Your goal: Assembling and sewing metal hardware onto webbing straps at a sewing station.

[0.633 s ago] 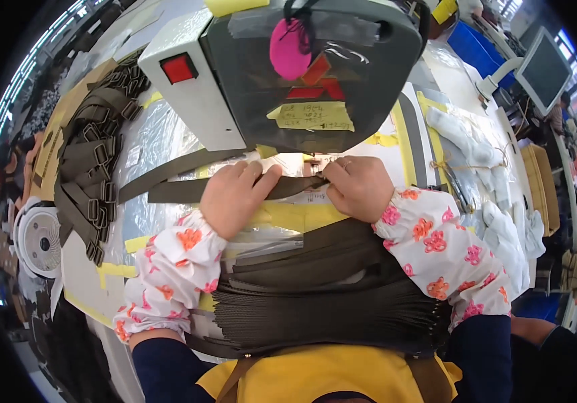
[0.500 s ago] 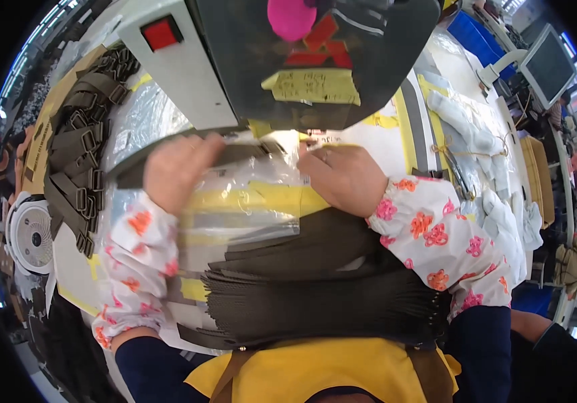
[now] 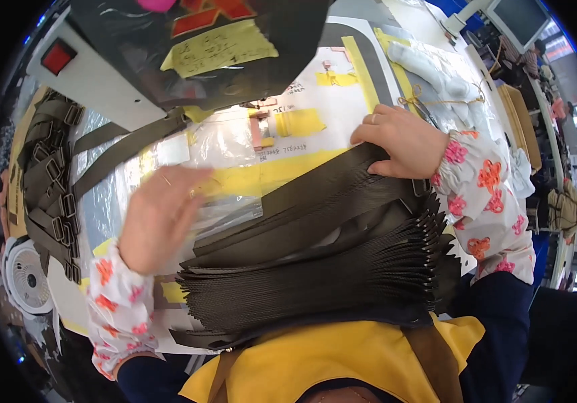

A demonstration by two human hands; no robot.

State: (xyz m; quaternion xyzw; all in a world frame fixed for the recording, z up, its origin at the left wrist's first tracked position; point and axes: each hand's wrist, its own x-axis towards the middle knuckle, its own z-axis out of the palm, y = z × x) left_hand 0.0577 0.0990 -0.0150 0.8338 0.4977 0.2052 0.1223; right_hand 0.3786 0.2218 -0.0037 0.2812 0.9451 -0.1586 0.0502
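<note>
My right hand has its thumb and fingers closed over the upper edge of a dark olive webbing strap, near the strap's right end. This strap lies along the far side of a thick stack of similar straps in front of my body. My left hand, blurred by motion, is over clear plastic film left of the stack. Its fingers stretch out to the right, apart, with nothing seen in them. Another dark strap runs from the left to under the machine head.
A heap of straps with buckles lies at the far left, above a white fan. Yellow tape marks the white work surface. White gloves and tied cord lie at the right. A monitor stands at the back right.
My head view has shifted, moving the machine toward the upper left. My right hand has left the strap at the machine and holds a strap by the stack. My left hand has come off the machine's strap.
</note>
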